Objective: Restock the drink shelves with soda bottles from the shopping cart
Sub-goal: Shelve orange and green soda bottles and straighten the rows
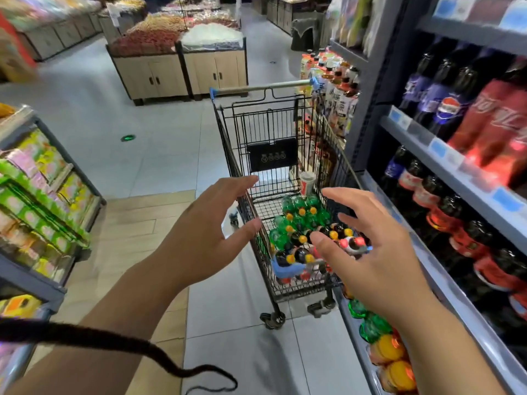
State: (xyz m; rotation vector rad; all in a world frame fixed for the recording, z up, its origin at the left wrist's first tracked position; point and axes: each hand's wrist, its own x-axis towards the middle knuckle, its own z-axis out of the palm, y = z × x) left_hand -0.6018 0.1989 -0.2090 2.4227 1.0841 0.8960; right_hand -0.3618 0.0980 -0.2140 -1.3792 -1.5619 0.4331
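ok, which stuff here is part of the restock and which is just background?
In play:
- cart
- green bottles and dark bottles in it
- drink shelves at right
- left hand and right hand, both holding nothing

Background:
- snack shelf at left
- bulk bins across the aisle
- cup in the cart

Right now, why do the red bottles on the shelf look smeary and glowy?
In the head view, the red cola bottles are smeared by motion blur with pink glare; the shelf rail bends from the wide-angle lens; the green bottles in the shopping cart look sharper.
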